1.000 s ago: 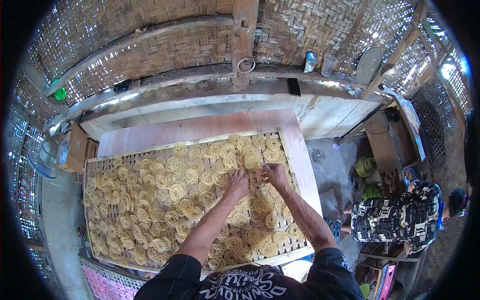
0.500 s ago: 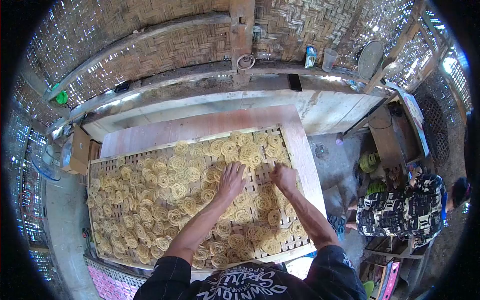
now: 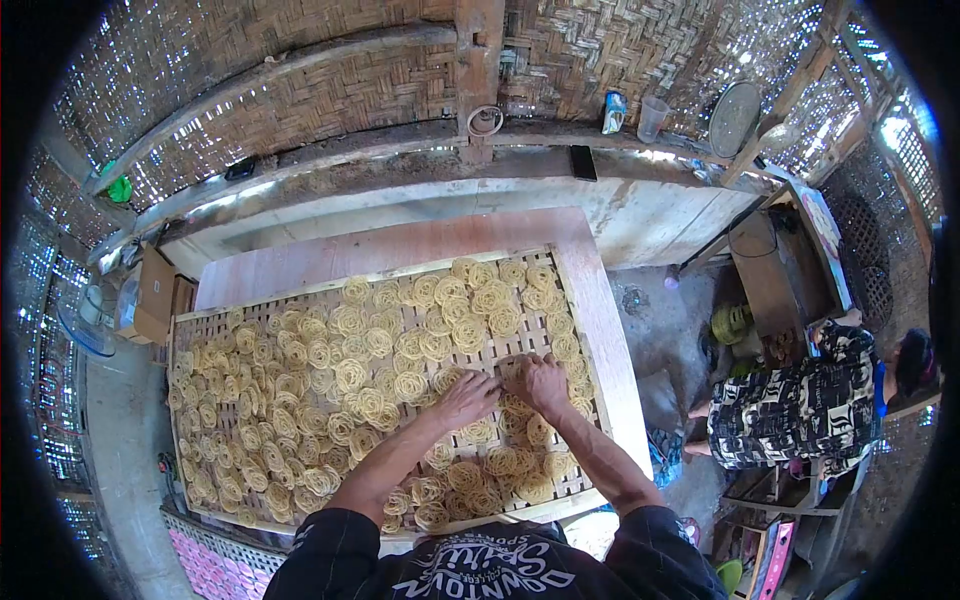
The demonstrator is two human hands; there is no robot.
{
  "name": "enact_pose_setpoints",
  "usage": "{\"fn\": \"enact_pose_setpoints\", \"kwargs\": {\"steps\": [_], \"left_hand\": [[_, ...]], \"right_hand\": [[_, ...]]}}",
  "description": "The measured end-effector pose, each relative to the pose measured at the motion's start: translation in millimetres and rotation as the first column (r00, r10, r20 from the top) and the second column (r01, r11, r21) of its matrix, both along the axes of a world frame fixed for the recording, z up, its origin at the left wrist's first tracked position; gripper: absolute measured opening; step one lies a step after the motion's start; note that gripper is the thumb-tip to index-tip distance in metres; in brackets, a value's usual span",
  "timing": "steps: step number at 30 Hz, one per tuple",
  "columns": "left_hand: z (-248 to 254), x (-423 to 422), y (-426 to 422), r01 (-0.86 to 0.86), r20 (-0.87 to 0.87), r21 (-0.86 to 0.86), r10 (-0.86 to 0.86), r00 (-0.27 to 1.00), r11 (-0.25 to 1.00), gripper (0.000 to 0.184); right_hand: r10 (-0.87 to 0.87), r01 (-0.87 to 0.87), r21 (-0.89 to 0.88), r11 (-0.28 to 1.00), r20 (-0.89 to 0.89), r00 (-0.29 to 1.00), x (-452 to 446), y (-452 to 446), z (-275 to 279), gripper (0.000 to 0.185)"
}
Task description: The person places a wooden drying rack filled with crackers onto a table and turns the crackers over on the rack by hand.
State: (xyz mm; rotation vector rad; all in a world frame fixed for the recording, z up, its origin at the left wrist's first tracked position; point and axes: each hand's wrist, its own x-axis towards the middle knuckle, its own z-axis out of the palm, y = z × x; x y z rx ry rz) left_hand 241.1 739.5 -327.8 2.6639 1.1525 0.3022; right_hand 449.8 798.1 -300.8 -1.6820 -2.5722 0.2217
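Coils of pale yellow dried noodles [image 3: 350,375] cover a wood-framed woven bamboo tray [image 3: 505,347], many overlapping. My left hand [image 3: 468,398] lies palm down over coils right of the tray's middle, its fingers stretched toward the other hand. Close beside it, my right hand [image 3: 538,385] is closed with its fingers curled down over the slats. Whatever sits under those fingers is hidden. Just beyond both hands lie several noodle coils [image 3: 490,297], with bare slats showing between them and my fingers.
The tray rests on a wooden board [image 3: 400,243] along a low wall. A phone [image 3: 583,163], a plastic cup [image 3: 652,118] and a packet [image 3: 614,112] are on the ledge. At right, a person in a patterned shirt [image 3: 795,415] bends near a wooden table [image 3: 775,290].
Both hands have come nearer to me and closer together. My right hand has moved left and down, off the upper right coils. My left hand has slid down from the coils above.
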Motion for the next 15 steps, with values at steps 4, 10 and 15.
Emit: {"fn": "enact_pose_setpoints", "kwargs": {"steps": [4, 10, 15], "left_hand": [[-15, 0, -1, 0.108, -0.003, 0.1, -0.108, 0.994, 0.989, 0.025], [2, -1, 6, -0.212, 0.237, 0.173, 0.168, 0.957, 0.962, 0.019], [46, -1, 15, -0.598, 0.41, -0.407, 0.723, 0.556, 0.691, 0.013]], "right_hand": [[-0.084, 0.098, -0.144, 0.985, 0.101, 0.991, -11, 11, 3, 0.048], [-0.153, 0.196, -0.311, 0.93, 0.157, 0.976, -30, 18, 30, 0.029], [-0.44, 0.31, -0.37, 0.876, -0.35, 0.827, 6, 35, 49, 0.036]]}}
